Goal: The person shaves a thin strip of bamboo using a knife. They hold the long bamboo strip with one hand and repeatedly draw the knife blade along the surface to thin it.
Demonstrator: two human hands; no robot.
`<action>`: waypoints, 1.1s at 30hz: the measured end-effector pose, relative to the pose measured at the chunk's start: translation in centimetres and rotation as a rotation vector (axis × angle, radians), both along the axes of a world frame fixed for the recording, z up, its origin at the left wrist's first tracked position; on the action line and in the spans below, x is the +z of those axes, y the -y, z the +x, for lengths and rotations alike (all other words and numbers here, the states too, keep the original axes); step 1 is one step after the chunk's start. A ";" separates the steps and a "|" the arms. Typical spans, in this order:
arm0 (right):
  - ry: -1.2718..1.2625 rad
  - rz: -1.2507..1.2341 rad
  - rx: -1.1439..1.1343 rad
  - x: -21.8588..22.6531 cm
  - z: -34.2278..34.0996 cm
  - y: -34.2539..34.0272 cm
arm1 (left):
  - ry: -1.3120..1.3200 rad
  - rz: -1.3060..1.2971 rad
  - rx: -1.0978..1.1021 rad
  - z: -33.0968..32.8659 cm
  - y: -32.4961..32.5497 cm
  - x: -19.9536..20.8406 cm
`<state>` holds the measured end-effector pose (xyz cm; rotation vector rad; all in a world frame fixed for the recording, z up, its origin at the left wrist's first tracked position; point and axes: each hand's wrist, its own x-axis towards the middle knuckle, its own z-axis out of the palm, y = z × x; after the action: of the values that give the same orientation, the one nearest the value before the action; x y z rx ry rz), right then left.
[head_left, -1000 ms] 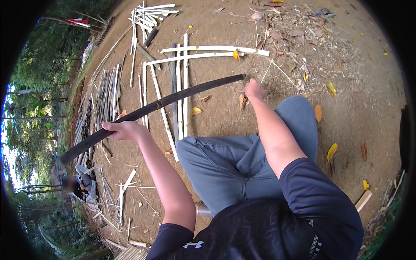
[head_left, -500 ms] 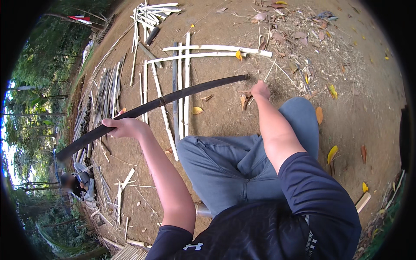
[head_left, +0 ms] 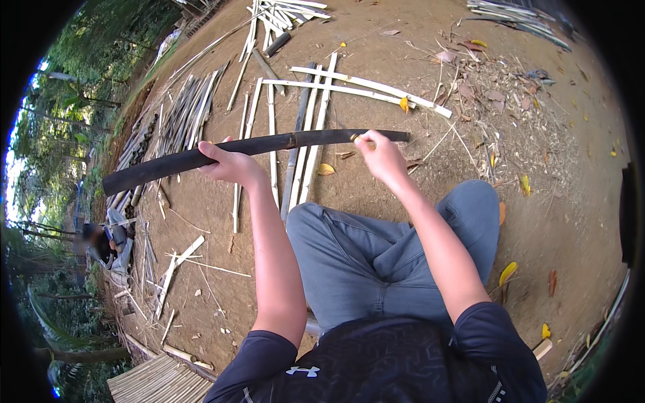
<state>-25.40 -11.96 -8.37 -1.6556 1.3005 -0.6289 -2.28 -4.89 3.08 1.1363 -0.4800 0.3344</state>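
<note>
A long dark bamboo strip (head_left: 269,145) stretches across the view above my knees, running from the far left to the centre right. My left hand (head_left: 230,164) grips it near its middle from below. My right hand (head_left: 380,156) is closed around its right part, with a small yellowish object showing at the fingers; what that object is I cannot tell. I sit with my legs in grey trousers (head_left: 376,248) over bare brown earth.
Several pale split bamboo strips (head_left: 316,114) lie on the ground ahead. A heap of darker poles (head_left: 178,121) is at the left, another bundle (head_left: 517,12) at the top right. Dry leaves and shavings (head_left: 497,101) are scattered right. A person (head_left: 101,242) crouches far left.
The dark strip has been lifted and levelled, its right end closer to me. My right hand moved up from the ground onto the strip; my left hand slid along toward its middle.
</note>
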 end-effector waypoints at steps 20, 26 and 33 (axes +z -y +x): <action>0.056 -0.139 0.023 9.6 -1.9 -7.1 | 0.027 -0.097 -0.172 -7.7 0.3 2.6; 0.049 -0.191 0.030 9.9 -1.9 -7.6 | 0.086 -0.136 -0.158 -8.7 0.7 3.0; -0.019 -0.088 -0.038 9.9 -2.8 -6.6 | 0.081 -0.132 -0.240 -8.3 0.8 3.0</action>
<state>-28.22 -5.38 1.50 -1.7150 1.3380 -0.7035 -10.58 -5.66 6.12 0.9280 -0.6499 0.2006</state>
